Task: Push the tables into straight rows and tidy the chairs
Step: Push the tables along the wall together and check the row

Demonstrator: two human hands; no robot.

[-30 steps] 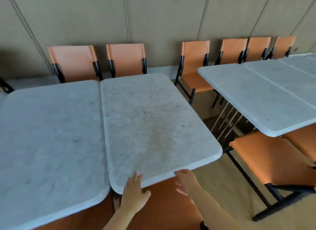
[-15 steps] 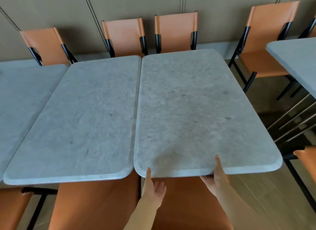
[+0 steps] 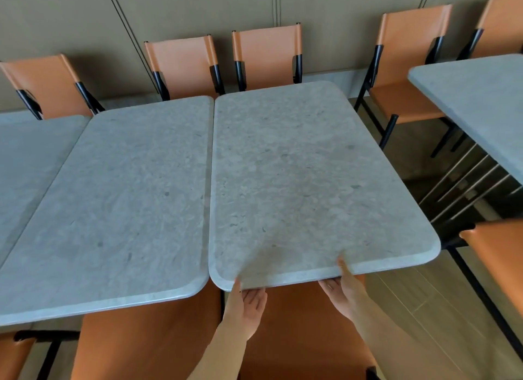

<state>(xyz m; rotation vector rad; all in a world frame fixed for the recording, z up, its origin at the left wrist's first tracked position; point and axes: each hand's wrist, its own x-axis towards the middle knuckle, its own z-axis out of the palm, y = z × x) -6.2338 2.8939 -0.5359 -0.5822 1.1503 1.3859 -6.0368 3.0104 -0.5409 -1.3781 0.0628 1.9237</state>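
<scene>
A grey marble-look tabletop (image 3: 297, 187) with rounded corners fills the centre of the frame, its left long edge lying almost against a second tabletop (image 3: 121, 198) of the same kind, a thin seam between them. The near edge of the centre one sits a little farther up the frame than its neighbour's. A third tabletop (image 3: 25, 153) shows at the left edge and a fourth (image 3: 478, 108) at the upper right, well apart across a gap of wood-plank floor (image 3: 441, 303). That makes four tabletops in view.

Behind them runs a tan panelled wall (image 3: 198, 9) with dark vertical seams. Along it stand five orange chairs with black frames: one at upper left (image 3: 42, 79), two side by side behind the seam (image 3: 181, 63) (image 3: 266, 54), one (image 3: 410, 54) standing clear in the gap, and one (image 3: 501, 26) cut by the upper right corner. More orange seats lie along the bottom and right edges, partly hidden, so their count is uncertain.

The left hand (image 3: 246, 306) holds the near edge of the centre tabletop close to its left corner, thumb on top, fingers curled beneath. The right hand (image 3: 345, 289) grips the same edge farther right, thumb on top, fingers clamped under the rim.
</scene>
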